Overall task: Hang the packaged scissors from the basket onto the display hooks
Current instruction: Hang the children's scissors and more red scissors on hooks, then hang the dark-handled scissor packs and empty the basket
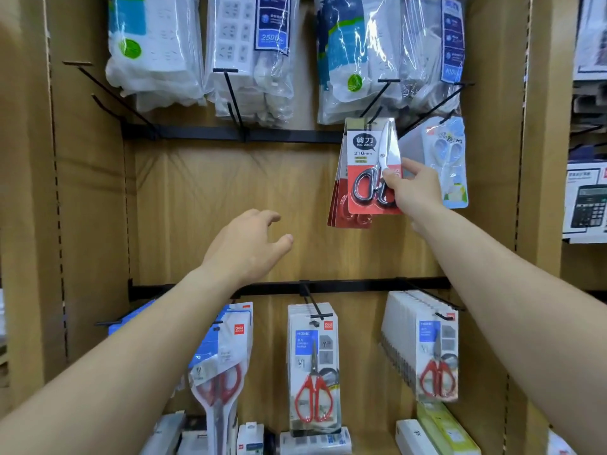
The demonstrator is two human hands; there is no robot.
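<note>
Left hand [246,247], fingers loosely apart; right hand [415,188], fingers tight on red-and-white scissors pack [363,151], grey handles, silver blades.

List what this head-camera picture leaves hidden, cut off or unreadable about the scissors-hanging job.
Basket: outside the head view's edges.
Whether the red-and-white carded pack of black-handled scissors sits on the black wire hook: its hang hole is too small to make out.
Packs behind it: covered by the front card; count unclear.
Right hand: fingers hidden behind that card.

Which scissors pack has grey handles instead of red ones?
The red-and-white pack pinched by the right hand on the upper row; the lower-row packs have red handles.
</note>
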